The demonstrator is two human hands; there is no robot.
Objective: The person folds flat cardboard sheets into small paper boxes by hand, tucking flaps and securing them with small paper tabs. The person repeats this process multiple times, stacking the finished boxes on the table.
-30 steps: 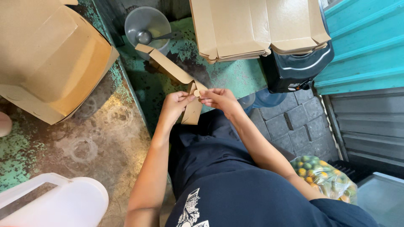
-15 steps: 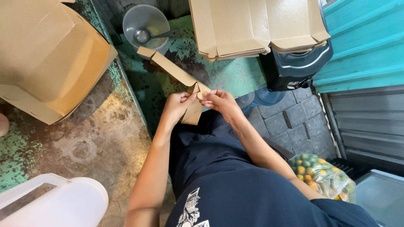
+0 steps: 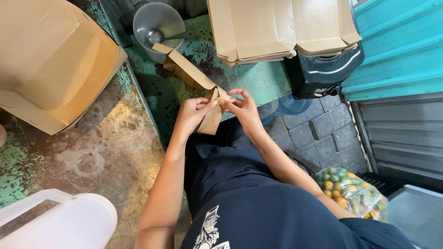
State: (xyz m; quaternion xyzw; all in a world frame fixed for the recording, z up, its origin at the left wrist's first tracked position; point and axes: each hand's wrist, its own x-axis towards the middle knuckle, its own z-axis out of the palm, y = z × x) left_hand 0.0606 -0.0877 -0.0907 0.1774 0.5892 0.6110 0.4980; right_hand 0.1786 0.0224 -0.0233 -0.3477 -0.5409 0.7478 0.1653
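We hold a folded strip of brown cardboard with both hands, just above the near edge of the green, worn counter. Our left hand has its fingers clamped on the strip's near end, thumb on top. Our right hand meets it from the other side, fingers pinched together on the same fold, so the two hands touch at the cardboard. From that fold one arm of the strip slants away toward a clear plastic bowl with a metal spoon in it; a shorter flap hangs down over our dark apron.

Beyond the strip, a stack of flattened brown boxes lies on the counter, partly over a black appliance. Left of the strip, well apart, sits a large open cardboard box. A white plastic jug stands nearer to us than the strip, far left. Right of the strip and low down, a bag of small green and yellow fruit rests near our right elbow.
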